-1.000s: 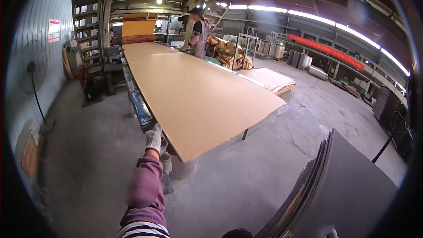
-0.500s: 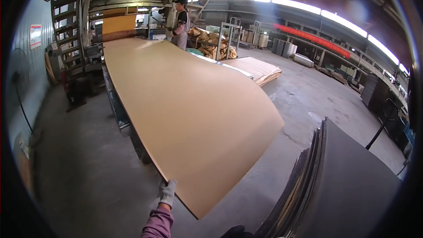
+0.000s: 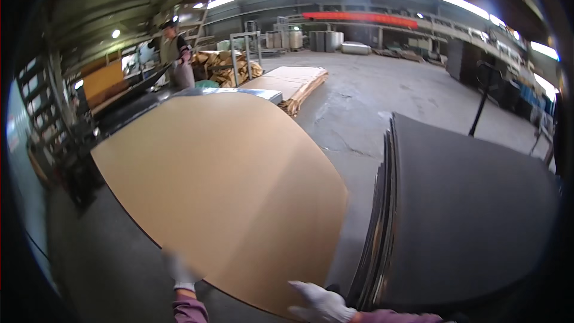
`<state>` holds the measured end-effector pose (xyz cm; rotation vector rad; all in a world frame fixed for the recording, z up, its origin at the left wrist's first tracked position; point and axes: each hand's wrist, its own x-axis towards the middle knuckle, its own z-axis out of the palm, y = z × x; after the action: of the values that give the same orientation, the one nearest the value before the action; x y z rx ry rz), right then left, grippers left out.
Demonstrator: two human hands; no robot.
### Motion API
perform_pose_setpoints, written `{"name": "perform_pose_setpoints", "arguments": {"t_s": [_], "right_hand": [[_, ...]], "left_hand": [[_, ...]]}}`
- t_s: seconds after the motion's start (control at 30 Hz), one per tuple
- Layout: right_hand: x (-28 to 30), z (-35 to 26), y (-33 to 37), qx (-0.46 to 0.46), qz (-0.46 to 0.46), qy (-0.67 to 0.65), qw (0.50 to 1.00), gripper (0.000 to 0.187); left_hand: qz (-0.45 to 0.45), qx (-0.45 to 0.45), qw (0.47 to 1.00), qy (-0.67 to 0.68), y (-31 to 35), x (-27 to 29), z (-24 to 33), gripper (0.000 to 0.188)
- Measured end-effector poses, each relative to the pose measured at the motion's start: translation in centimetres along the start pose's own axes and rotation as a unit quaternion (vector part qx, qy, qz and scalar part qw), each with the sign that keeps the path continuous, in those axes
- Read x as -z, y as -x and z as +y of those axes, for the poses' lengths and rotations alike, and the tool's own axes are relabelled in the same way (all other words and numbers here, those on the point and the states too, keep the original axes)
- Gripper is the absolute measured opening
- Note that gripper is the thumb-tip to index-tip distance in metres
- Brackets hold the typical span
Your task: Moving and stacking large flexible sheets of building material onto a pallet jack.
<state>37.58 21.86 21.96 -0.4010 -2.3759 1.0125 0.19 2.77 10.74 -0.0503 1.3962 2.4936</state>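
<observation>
A large, thin tan sheet (image 3: 239, 185) with a dark underside slopes towards me, its near part bowed. My left hand (image 3: 179, 269), in a pale work glove and blurred, is closed on the sheet's left edge. My right hand (image 3: 323, 304), in a white glove, lies over the near right corner of the sheet with its fingers apart. It holds nothing that I can see. To the right of it rises a stack of dark grey sheets (image 3: 466, 209) with ragged layered edges.
A co-worker (image 3: 180, 60) stands at the far left beside machinery with an orange panel (image 3: 103, 84). Behind the tan sheet lies a low pile of paper-covered sheets (image 3: 287, 81). Crumpled brown paper (image 3: 218, 66) is near a metal frame. A black handle (image 3: 483, 93) rises behind the dark stack.
The tan sheet has come nearer, away from the far machine, and swung round. My right hand has come into view at its near corner. The view has turned right.
</observation>
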Motion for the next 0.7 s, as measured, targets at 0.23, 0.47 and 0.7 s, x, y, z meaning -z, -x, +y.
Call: {"name": "perform_pose_setpoints", "arguments": {"t_s": [0.23,0.47,0.7], "right_hand": [[0.8,-2.2,-2.9,-0.125,-0.073,0.088,0.986,0.075],[3.2,5.9,-0.3,-0.141,0.043,0.03,0.989,0.078],[9.9,0.9,1.4,-0.047,0.193,-0.078,0.977,0.057]], "left_hand": [[-0.163,-0.129,0.975,-0.072,14.0,-13.9,5.2,0.048],[-0.408,-0.183,0.889,-0.095,12.5,-32.3,17.8,0.044],[-0.723,-0.56,0.331,-0.232,46.8,-55.9,11.0,0.047]]}}
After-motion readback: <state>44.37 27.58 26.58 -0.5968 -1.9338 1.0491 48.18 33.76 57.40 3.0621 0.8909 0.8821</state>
